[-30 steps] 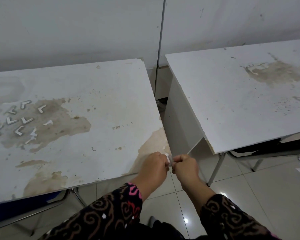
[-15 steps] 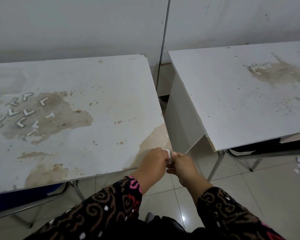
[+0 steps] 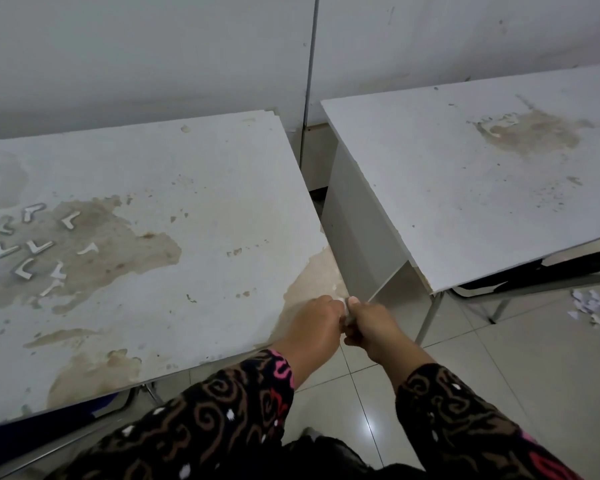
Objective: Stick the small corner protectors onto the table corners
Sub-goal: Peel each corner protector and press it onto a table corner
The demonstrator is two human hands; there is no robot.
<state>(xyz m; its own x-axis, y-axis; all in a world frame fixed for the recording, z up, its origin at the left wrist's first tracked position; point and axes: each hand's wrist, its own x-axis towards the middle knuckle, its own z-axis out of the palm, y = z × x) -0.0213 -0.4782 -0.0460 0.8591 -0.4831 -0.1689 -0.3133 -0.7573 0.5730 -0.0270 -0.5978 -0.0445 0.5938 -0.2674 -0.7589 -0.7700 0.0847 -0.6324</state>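
Both hands are meeting at the near right corner of the left counter. The left hand and the right hand are curling knuckle to knuckle, pinching a small white corner protector between their fingertips. So little of it is showing that I cannot tell whether it is already sitting on the corner.

Judging by the spare protectors lying well apart to the left on a stained part of the counter, the piece is likely handling as a thin, very light angled strip that is fairly stiff but easy to fumble. It is probably best taken by the outer faces of its two legs, with fingertips staying off the sticky inner side and each leg being pressed flat against an edge. The brown patch where the top layer is peeling away is reaching right to this corner, so the adhesive may be gripping poorly there and could need firmer pressing.

Just beside the right hand, across a narrow gap, the side panel of a second counter is standing close and leaving little elbow room on that side. Paper scraps are lying on the tiled floor beneath it, out of the way. Dark patterned sleeves are covering both forearms.
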